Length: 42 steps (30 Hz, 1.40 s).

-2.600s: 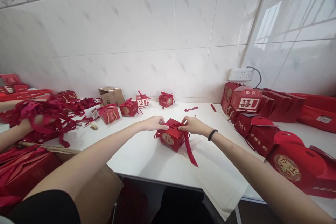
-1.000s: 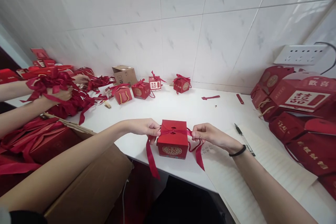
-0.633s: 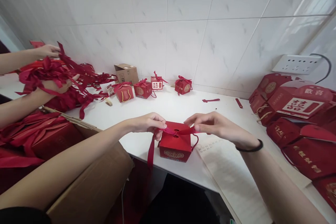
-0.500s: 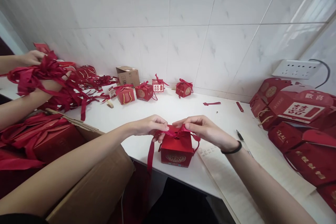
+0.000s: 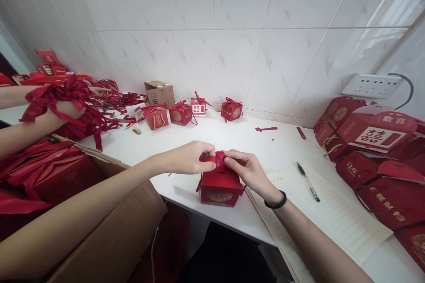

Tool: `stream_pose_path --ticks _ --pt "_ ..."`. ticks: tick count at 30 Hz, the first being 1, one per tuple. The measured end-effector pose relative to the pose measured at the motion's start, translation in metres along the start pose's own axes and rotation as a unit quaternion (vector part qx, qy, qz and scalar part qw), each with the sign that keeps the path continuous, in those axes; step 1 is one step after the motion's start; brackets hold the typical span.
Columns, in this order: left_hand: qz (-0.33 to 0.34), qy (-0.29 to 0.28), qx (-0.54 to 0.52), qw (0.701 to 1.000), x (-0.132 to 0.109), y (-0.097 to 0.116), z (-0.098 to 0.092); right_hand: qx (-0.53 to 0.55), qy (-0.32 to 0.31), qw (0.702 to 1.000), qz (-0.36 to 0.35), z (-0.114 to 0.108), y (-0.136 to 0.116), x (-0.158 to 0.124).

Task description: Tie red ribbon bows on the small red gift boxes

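A small red gift box (image 5: 220, 189) with a gold emblem stands near the front edge of the white table (image 5: 239, 141). A red ribbon (image 5: 219, 159) is bunched on its top. My left hand (image 5: 191, 158) pinches the ribbon from the left. From the right, my right hand (image 5: 244, 167), with a black band on the wrist, pinches the same ribbon. The fingertips of both hands meet over the box lid.
Several small finished red boxes (image 5: 181, 112) and a brown carton (image 5: 160, 93) stand by the tiled wall. Large red gift bags (image 5: 372, 141) fill the right. A pen (image 5: 308, 181) lies on lined paper (image 5: 332, 216). At left, another person's hands (image 5: 63, 110) hold red ribbons over an open cardboard box (image 5: 109, 230).
My hands came together over the box lid and gathered the ribbon into a bunch; its long ends no longer hang over the table edge. The other person's hands lowered their ribbons.
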State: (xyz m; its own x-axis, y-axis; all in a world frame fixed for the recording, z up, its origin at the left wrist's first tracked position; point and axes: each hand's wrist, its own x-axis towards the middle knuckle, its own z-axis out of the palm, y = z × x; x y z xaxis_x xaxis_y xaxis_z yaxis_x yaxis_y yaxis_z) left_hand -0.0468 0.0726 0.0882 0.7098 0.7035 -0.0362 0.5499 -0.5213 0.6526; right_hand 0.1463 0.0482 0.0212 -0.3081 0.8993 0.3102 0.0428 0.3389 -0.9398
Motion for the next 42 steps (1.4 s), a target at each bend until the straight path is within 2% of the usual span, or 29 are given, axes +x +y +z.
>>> stream_pose_path --ticks 4,8,10,15,20,27,31,34,39,42 --pt "-0.014 -0.004 0.151 0.988 -0.016 0.011 -0.005 -0.046 0.015 0.998 -0.037 0.002 0.002 0.0" --pt "0.051 0.026 0.273 0.96 -0.019 0.014 -0.003 -0.089 0.032 0.994 -0.047 0.005 0.003 0.0" --pt "0.096 0.042 0.308 0.946 -0.017 0.015 -0.001 -0.073 0.031 0.996 -0.033 0.008 0.003 0.0" --pt "0.206 0.106 0.329 0.916 -0.005 0.011 0.002 -0.006 0.039 0.999 -0.004 0.013 0.005 0.0" --pt "0.248 0.143 0.297 0.911 0.009 -0.005 0.005 -0.022 0.035 0.999 0.003 0.013 0.006 0.001" --pt "0.174 0.157 0.189 0.954 0.017 -0.02 0.008 0.006 0.011 1.0 0.003 0.012 0.01 -0.002" --pt "0.189 0.17 0.126 0.959 0.017 -0.02 0.011 0.003 -0.004 1.0 0.009 0.011 0.01 -0.002" --pt "0.187 0.179 0.115 0.959 0.018 -0.018 0.014 0.002 -0.002 1.0 0.012 0.011 0.01 -0.001" --pt "0.085 0.161 0.118 0.976 0.021 -0.024 0.015 0.035 0.026 0.999 0.014 0.012 0.01 -0.001" --pt "0.092 0.137 0.119 0.979 0.022 -0.029 0.015 0.04 0.039 0.998 0.004 0.014 0.01 -0.003"
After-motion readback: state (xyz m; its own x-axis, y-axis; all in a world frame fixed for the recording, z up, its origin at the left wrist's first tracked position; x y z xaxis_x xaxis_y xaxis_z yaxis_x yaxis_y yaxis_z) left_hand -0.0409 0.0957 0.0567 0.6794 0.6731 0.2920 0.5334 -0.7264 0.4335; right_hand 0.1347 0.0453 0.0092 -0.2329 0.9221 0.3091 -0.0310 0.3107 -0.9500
